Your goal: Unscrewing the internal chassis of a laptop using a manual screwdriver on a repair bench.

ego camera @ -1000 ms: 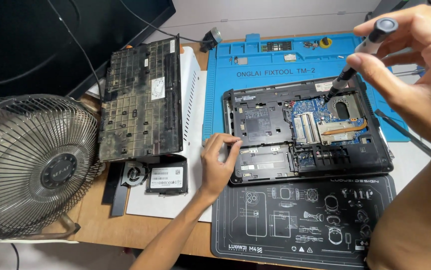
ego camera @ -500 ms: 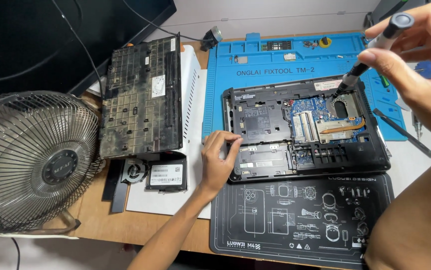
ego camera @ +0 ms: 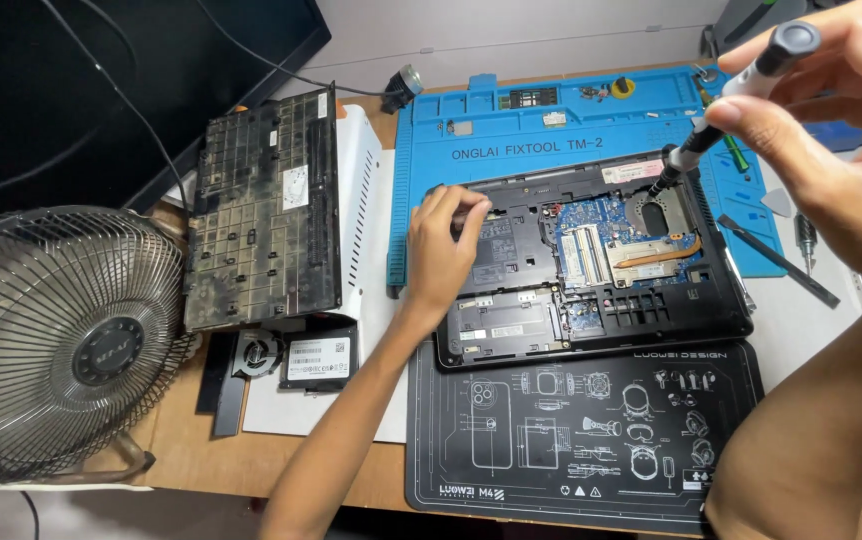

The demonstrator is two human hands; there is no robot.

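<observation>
Head view: a wooden tabletop (ego camera: 186,455) is seen from above. At its left a round wire-guard fan (ego camera: 56,340) is stood, with a dark monitor (ego camera: 101,90) behind it. A blue work mat (ego camera: 551,125) is laid at the far side and a black work mat (ego camera: 581,430) at the near side. Across the two mats an opened laptop base (ego camera: 591,270) is laid flat, its green circuit board, memory sticks and copper heat pipe exposed. To the left of it a dusty black bottom cover (ego camera: 263,210) is rested on a white perforated panel (ego camera: 359,210). Just below the cover a small cooling fan (ego camera: 254,352) and a flat drive (ego camera: 318,358) are placed side by side.

The left hand (ego camera: 441,250) is set on the far left part of the laptop base, fingers curled against its edge; nothing separate is seen to be gripped. The right hand (ego camera: 831,120) is raised over the far right corner, its grip closed on a screwdriver (ego camera: 731,95), which is held tilted, cap uppermost. The tip is brought down at the far right corner of the base; whether contact is made cannot be told. A thin black strip (ego camera: 777,260) is laid on the mat to the right, well apart from both hands.
</observation>
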